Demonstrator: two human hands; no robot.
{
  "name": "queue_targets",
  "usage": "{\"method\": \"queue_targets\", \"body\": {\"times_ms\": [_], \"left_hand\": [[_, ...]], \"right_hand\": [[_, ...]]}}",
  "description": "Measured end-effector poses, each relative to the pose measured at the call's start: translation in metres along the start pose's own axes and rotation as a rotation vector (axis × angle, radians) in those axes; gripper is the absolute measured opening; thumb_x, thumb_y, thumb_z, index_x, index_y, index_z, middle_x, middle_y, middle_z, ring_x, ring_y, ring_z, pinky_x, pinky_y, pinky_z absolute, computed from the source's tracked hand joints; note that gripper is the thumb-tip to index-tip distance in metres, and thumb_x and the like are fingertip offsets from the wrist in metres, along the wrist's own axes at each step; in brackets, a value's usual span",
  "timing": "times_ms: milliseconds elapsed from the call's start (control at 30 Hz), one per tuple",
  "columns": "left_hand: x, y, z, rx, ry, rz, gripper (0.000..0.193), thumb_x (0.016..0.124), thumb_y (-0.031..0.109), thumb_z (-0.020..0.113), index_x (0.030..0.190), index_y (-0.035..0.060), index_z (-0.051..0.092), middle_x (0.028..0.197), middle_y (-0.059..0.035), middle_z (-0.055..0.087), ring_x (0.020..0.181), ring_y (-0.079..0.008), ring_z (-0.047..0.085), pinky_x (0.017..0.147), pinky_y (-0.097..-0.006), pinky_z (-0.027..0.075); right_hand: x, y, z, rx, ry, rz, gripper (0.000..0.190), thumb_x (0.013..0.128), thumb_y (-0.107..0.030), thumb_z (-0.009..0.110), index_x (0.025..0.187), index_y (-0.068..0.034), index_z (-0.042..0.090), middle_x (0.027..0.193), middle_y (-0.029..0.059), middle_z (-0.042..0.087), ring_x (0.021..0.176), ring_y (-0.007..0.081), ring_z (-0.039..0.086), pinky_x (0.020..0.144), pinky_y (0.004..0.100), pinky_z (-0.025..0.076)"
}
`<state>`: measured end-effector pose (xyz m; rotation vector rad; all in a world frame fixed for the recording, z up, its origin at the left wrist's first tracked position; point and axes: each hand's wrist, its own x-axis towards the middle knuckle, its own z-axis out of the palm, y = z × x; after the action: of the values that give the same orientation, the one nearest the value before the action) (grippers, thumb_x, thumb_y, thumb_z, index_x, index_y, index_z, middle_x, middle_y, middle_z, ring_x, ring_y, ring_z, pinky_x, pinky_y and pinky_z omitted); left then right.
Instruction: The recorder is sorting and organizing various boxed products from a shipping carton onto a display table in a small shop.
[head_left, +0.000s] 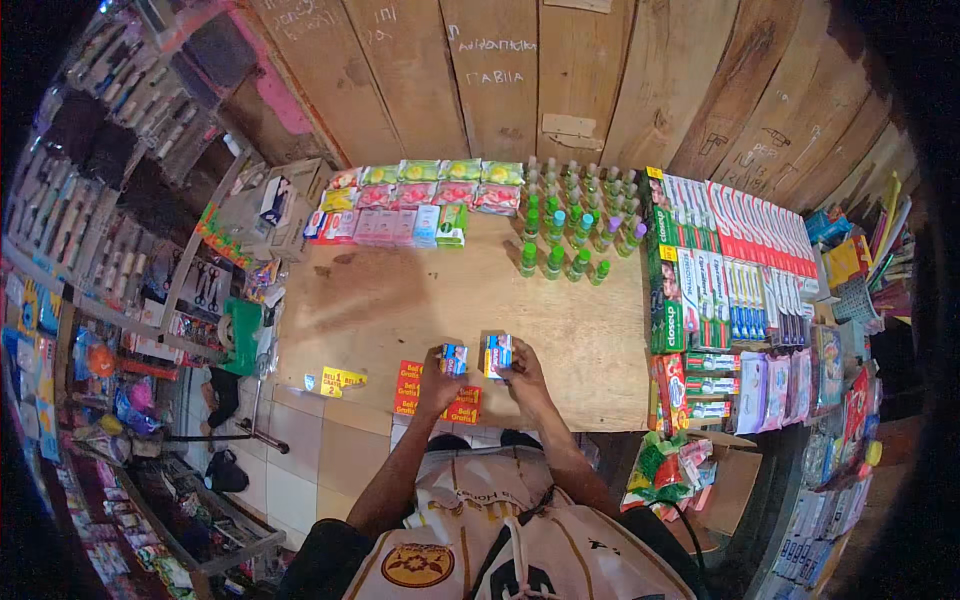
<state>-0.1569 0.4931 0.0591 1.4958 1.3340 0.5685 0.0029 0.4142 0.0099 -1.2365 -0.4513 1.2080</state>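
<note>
Near the front edge of the wooden table (375, 300), my left hand (439, 386) grips a small blue and white box (454, 360). A similar small blue and white box (498, 355) is held upright in my right hand (523, 373). A gap separates the two boxes. Red promotional stickers with yellow writing (464, 405) lie under and beside my left hand. Further left on the front edge are yellow stickers (343, 381). Both hands are partly seen from above, with the fingertips partly hidden by the boxes.
Wet-wipe or soap packs (416, 195) and small green bottles (555, 259) stand in rows at the back. Toothpaste boxes and toothbrush packs (697, 292) fill the right side. An open cardboard box (731, 480) stands below right. Stocked shelves (112, 225) rise at the left, before a plank wall (495, 112).
</note>
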Motion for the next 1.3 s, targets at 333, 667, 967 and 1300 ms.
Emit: {"method": "queue_targets", "body": {"times_ms": [333,667,967,1300], "left_hand": [[0.056,-0.002,-0.017,0.354,-0.082,0.456,0.056,0.062,0.006,0.065,0.117,0.0059,0.058,0.103,-0.0134,0.062,0.098,-0.0328,0.054,0.094,-0.0418,0.040],[0.099,0.033,-0.027,0.323,-0.280,0.435,0.054,0.072,0.022,0.070,0.121,0.0034,0.056,0.117,-0.0193,0.058,0.111,-0.0320,0.053,0.097,-0.0415,0.041],[0.181,0.011,-0.012,0.396,-0.257,0.604,0.060,0.074,0.010,0.064,0.131,0.0036,0.048,0.121,-0.0215,0.053,0.115,-0.0372,0.049,0.100,-0.0460,0.038],[0.204,0.029,-0.010,0.495,-0.259,0.506,0.061,0.076,0.006,0.062,0.135,0.0064,0.046,0.111,-0.0210,0.057,0.104,-0.0366,0.054,0.092,-0.0445,0.043]], "right_hand": [[0.071,-0.014,0.040,0.026,0.025,-0.196,0.067,0.076,0.011,0.062,0.135,-0.011,0.039,0.112,0.0078,0.057,0.093,0.0163,0.060,0.073,0.0315,0.053],[0.119,-0.028,0.066,-0.049,0.257,-0.195,0.057,0.080,0.003,0.064,0.132,-0.002,0.043,0.113,0.0142,0.060,0.100,0.0184,0.060,0.085,0.0326,0.052],[0.155,-0.040,0.102,-0.797,0.519,-0.432,0.068,0.068,-0.001,0.069,0.131,0.000,0.045,0.109,0.0241,0.050,0.103,0.0392,0.049,0.092,0.0439,0.042],[0.187,-0.059,0.106,-1.064,0.581,-0.478,0.065,0.075,-0.013,0.067,0.134,-0.002,0.043,0.119,0.0232,0.047,0.111,0.0407,0.045,0.094,0.0484,0.037]]}}
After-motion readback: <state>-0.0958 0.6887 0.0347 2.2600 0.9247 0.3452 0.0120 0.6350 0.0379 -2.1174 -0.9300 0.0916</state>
